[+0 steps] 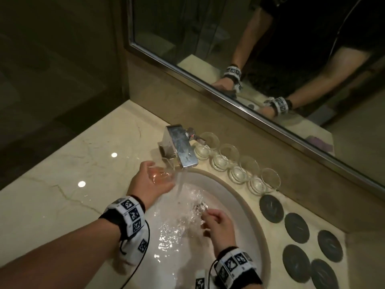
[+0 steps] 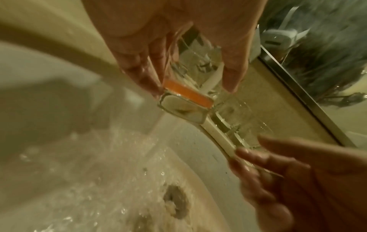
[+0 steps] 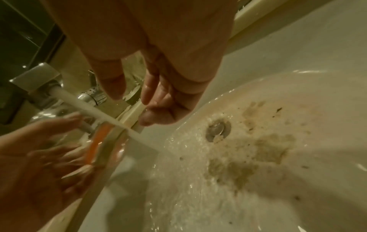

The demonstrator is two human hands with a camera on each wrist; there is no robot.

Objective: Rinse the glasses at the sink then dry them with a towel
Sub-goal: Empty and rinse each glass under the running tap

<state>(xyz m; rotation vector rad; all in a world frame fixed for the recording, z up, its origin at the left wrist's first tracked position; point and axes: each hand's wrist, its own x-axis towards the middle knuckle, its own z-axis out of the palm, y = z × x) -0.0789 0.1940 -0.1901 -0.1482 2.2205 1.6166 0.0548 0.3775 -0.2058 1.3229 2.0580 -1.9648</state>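
Note:
My left hand point(image 1: 153, 178) grips a clear glass point(image 1: 163, 175) tilted just left of the running water point(image 1: 180, 179) under the chrome faucet point(image 1: 181, 147). In the left wrist view the thumb and fingers of the left hand point(image 2: 190, 83) wrap the glass point(image 2: 182, 109), whose thick base faces the camera. My right hand point(image 1: 216, 223) hovers low in the wet sink point(image 1: 235, 197) near the drain, fingers loosely curled and empty. The right wrist view shows the right hand point(image 3: 135, 105) relaxed, with the held glass point(image 3: 99, 146) blurred at lower left.
Several clear glasses point(image 1: 226, 157) stand in a row on the marble counter point(image 1: 83, 159) behind the basin, right of the faucet. Several dark round coasters point(image 1: 296, 228) lie on the right. A mirror point(image 1: 270, 69) backs the counter closely; a purple cloth point(image 1: 318, 141) shows in it.

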